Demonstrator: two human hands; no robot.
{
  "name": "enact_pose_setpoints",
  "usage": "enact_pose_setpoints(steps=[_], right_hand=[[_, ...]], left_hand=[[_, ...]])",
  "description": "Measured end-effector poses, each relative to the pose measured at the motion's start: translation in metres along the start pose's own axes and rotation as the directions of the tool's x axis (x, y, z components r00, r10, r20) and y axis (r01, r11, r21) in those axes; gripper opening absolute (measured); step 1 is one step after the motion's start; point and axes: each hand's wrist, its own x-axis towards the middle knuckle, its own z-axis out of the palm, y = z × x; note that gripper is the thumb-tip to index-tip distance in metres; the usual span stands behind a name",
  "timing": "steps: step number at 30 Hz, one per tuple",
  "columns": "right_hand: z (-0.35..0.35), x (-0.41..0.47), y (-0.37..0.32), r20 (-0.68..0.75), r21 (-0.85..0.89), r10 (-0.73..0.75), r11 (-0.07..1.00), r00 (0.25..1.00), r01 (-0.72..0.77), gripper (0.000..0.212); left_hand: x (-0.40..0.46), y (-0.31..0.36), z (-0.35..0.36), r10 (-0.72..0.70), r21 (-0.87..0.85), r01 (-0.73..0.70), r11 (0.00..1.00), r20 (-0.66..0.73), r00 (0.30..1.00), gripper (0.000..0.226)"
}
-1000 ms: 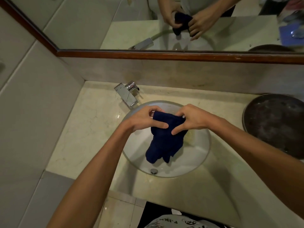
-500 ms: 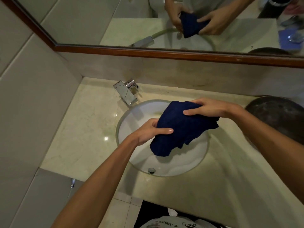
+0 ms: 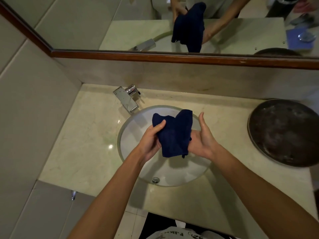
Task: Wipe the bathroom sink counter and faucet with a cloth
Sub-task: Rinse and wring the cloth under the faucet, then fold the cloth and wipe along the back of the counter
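I find no legible text in this view. The only lettering is a dark print on the pale garment [image 3: 174, 234] at the bottom edge of the frame; it is cut off, seen upside down, and too blurred for me to read.

Bathroom. Evidence: round white sink [image 3: 134, 135] sunk into a pale marble table [image 3: 82, 135]; chrome faucet [image 3: 126, 99] at its back edge; wood-framed mirror [image 3: 103, 23] above; tiled wall [image 3: 31, 109] at left.
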Motion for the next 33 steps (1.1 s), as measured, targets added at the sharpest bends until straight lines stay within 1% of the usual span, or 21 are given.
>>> enact_pose_setpoints(steps=[1, 3, 4, 6, 8, 11, 13, 15, 16, 18, 20, 21, 23, 24, 25, 26, 27, 29, 30, 31, 33], right_hand=[[0.007, -0.001, 0.001, -0.022, -0.040, -0.074, 0.997, 0.997, 0.073, 0.090], [0.014, -0.002, -0.002, -0.127, -0.267, -0.247, 0.941, 0.961, 0.207, 0.052], [0.011, -0.002, -0.004, -0.168, -0.384, -0.324, 0.891, 0.931, 0.241, 0.048], [0.005, -0.003, -0.011, -0.186, -0.550, -0.457, 0.782, 0.870, 0.293, 0.075], [0.002, -0.008, -0.018, -0.118, -0.668, -0.533, 0.667, 0.838, 0.330, 0.094], [0.000, -0.010, -0.028, 0.040, -0.825, -0.488, 0.476, 0.872, 0.305, 0.094], [-0.001, -0.004, -0.031, 0.062, -0.948, -0.457, 0.252, 0.887, 0.196, 0.102], [0.002, 0.005, -0.030, 0.051, -0.997, -0.480, 0.025, 0.876, 0.072, 0.098], [0.003, 0.010, -0.030, 0.066, -0.997, -0.503, -0.076, 0.862, 0.032, 0.091], [0.007, 0.017, -0.030, 0.121, -0.962, -0.523, -0.271, 0.843, -0.030, 0.070], [0.014, 0.020, -0.029, 0.167, -0.879, -0.525, -0.462, 0.835, -0.115, 0.050], [0.018, 0.022, -0.027, 0.181, -0.840, -0.534, -0.521, 0.826, -0.153, 0.042], [0.023, 0.028, -0.023, 0.207, -0.804, -0.556, -0.566, 0.805, -0.184, 0.035], [0.025, 0.033, -0.022, 0.213, -0.808, -0.561, -0.561, 0.800, -0.179, 0.035], [0.028, 0.037, -0.021, 0.193, -0.845, -0.562, -0.512, 0.805, -0.155, 0.033], [0.033, 0.041, -0.019, 0.130, -0.918, -0.559, -0.381, 0.819, -0.114, 0.031], [0.037, 0.047, -0.016, 0.032, -0.984, -0.545, -0.163, 0.838, -0.068, 0.030], [0.047, 0.061, -0.003, -0.145, -0.958, -0.475, 0.287, 0.868, -0.003, 0.027], [0.053, 0.071, 0.006, -0.191, -0.905, -0.450, 0.424, 0.872, 0.021, 0.028], [0.060, 0.085, 0.018, -0.223, -0.860, -0.440, 0.508, 0.870, 0.037, 0.029], [0.081, 0.119, 0.043, -0.268, -0.779, -0.443, 0.622, 0.856, 0.079, 0.030]], left_hand=[[-0.001, 0.000, 0.001, -0.007, 0.060, 0.010, 0.998, -0.043, 0.999, 0.042], [-0.002, 0.001, -0.001, 0.058, 0.282, -0.005, 0.959, -0.182, 0.982, 0.042], [-0.002, 0.001, -0.005, 0.128, 0.415, -0.013, 0.910, -0.249, 0.960, 0.040], [-0.003, 0.001, -0.014, 0.276, 0.641, -0.036, 0.766, -0.279, 0.920, 0.034], [-0.003, -0.003, -0.020, 0.363, 0.762, -0.062, 0.644, -0.234, 0.902, 0.029], [-0.001, -0.001, -0.020, 0.384, 0.771, -0.034, 0.636, -0.278, 0.880, 0.015], [0.000, 0.004, -0.021, 0.293, 0.712, 0.021, 0.701, -0.316, 0.902, 0.015], [0.001, 0.005, -0.025, 0.145, 0.622, 0.105, 0.776, -0.338, 0.930, 0.045], [0.001, 0.005, -0.028, 0.100, 0.618, 0.155, 0.771, -0.358, 0.929, 0.062], [0.004, 0.002, -0.039, 0.103, 0.712, 0.237, 0.661, -0.398, 0.911, 0.083], [0.006, 0.003, -0.047, 0.172, 0.818, 0.246, 0.521, -0.383, 0.908, 0.071], [0.006, 0.006, -0.050, 0.209, 0.860, 0.238, 0.452, -0.361, 0.909, 0.057], [0.009, 0.012, -0.059, 0.249, 0.909, 0.252, 0.333, -0.343, 0.906, 0.033], [0.010, 0.016, -0.065, 0.255, 0.917, 0.276, 0.287, -0.351, 0.901, 0.026], [0.010, 0.021, -0.073, 0.260, 0.920, 0.298, 0.253, -0.362, 0.895, 0.023], [0.009, 0.026, -0.083, 0.256, 0.921, 0.303, 0.246, -0.363, 0.896, 0.025], [0.010, 0.031, -0.095, 0.243, 0.917, 0.275, 0.290, -0.348, 0.905, 0.026], [0.008, 0.041, -0.122, 0.193, 0.819, 0.177, 0.546, -0.329, 0.925, 0.022], [0.008, 0.048, -0.134, 0.173, 0.726, 0.142, 0.673, -0.340, 0.924, 0.020], [0.010, 0.053, -0.146, 0.187, 0.658, 0.121, 0.744, -0.378, 0.906, 0.024], [0.019, 0.065, -0.173, 0.268, 0.611, 0.119, 0.783, -0.504, 0.821, 0.035]])
